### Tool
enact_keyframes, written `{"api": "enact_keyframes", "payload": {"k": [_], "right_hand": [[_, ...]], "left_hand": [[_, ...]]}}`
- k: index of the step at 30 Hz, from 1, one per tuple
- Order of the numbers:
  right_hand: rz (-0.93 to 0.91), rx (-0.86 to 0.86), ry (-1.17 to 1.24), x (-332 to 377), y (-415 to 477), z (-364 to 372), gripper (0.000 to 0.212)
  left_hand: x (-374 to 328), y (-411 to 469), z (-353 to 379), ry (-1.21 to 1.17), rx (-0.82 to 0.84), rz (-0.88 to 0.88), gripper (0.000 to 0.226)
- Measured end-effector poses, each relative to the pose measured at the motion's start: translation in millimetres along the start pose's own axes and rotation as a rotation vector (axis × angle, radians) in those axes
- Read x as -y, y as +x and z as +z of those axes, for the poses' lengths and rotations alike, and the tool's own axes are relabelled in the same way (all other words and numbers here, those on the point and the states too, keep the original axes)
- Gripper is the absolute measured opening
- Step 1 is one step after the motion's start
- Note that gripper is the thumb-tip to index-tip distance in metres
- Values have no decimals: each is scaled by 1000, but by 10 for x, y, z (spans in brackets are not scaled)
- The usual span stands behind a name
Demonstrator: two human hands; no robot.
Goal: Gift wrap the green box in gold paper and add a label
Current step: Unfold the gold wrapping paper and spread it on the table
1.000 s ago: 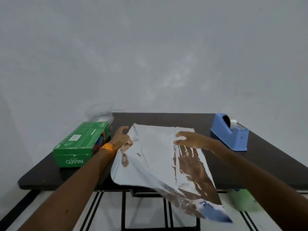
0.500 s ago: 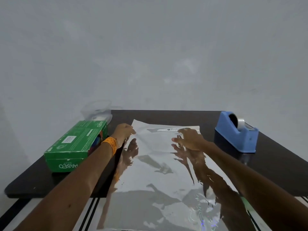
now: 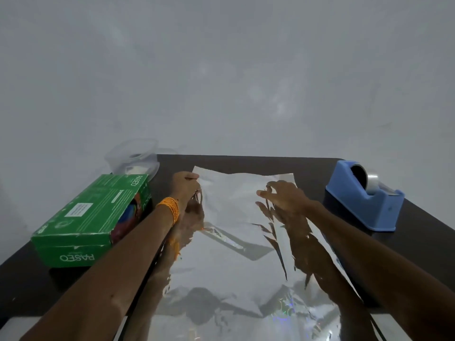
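The green box (image 3: 98, 212) lies flat on the left side of the dark table (image 3: 423, 244). A shiny, mirror-like sheet of wrapping paper (image 3: 234, 254) is spread across the middle and hangs over the table's near edge. My left hand (image 3: 186, 189) is at the sheet's far left corner, fingers curled on its edge, right beside the box. My right hand (image 3: 283, 198) hovers just over the sheet near its far right corner, with loosely bent fingers holding nothing. Both arms are mirrored in the paper.
A blue tape dispenser (image 3: 362, 203) with a roll of clear tape stands at the right of the table. A clear plastic container (image 3: 133, 161) with something white inside sits behind the box at the far left. A grey wall rises right behind the table.
The sheet, first lifted and crumpled, has been laid flat on the table. My right hand has gone from pressing on it to lifting slightly with bent fingers.
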State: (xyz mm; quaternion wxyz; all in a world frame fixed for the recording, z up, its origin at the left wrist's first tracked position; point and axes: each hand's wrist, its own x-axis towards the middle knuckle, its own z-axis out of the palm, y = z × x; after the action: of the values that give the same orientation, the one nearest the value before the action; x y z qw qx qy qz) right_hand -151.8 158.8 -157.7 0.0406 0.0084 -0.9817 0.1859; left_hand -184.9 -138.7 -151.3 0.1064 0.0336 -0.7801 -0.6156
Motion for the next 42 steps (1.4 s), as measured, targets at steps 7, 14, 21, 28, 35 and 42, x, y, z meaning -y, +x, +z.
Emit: {"api": "enact_keyframes", "payload": {"k": [7, 14, 21, 28, 35, 42], "right_hand": [[-52, -91, -192, -113, 468, 100, 73], [-169, -107, -247, -214, 761, 46, 57], [-185, -221, -233, -125, 521, 23, 62], [-104, -55, -279, -38, 293, 6, 63], [-49, -65, -86, -205, 485, 60, 102], [-140, -71, -56, 727, -178, -168, 68]], "left_hand": [[85, 279, 101, 54, -102, 16, 42], [74, 312, 175, 283, -101, 121, 39], [133, 210, 197, 773, 123, 334, 47], [50, -19, 156, 1041, 211, 316, 55], [-416, -445, -199, 715, 275, 244, 59], [-690, -791, -1113, 858, 57, 219, 59]]}}
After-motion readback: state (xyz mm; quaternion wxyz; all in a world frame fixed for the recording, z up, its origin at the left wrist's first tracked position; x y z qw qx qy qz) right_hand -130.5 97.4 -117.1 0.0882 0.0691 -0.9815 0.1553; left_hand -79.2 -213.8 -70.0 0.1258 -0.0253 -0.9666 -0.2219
